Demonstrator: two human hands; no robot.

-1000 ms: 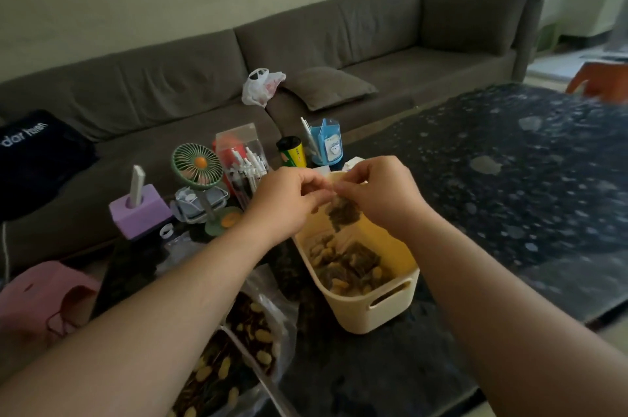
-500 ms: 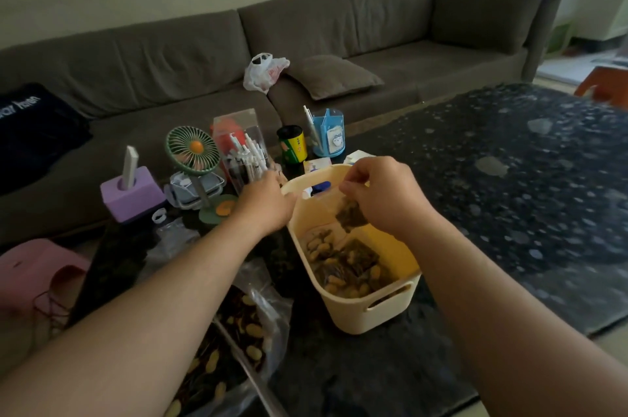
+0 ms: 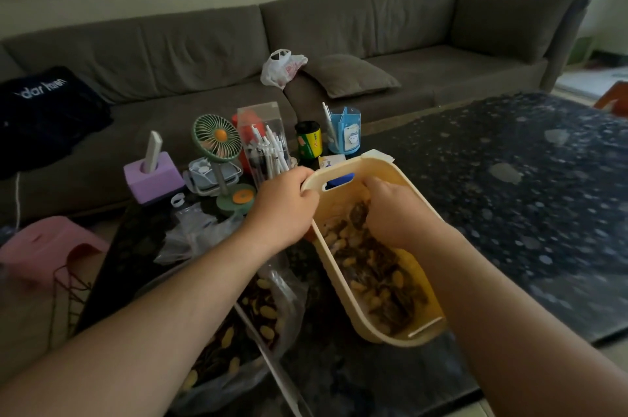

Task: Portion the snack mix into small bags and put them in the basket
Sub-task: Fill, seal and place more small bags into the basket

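The right hand (image 3: 396,212) is down inside the basket (image 3: 429,284), fingers curled around a small bag (image 3: 359,212) at its twelve-o'clock end, while the left hand (image 3: 283,209) grips the rim at ten o'clock, the basket's length running twelve to six.

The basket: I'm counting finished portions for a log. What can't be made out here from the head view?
- Bag count in the basket: the small bags overlap in dim light, and the right hand covers some.
- Right hand's fingertips: sunk among the bags, so its hold is unclear.
- Big snack mix bag: partly behind the left forearm.
- Left hand: fingers curl over the rim, tips hidden.
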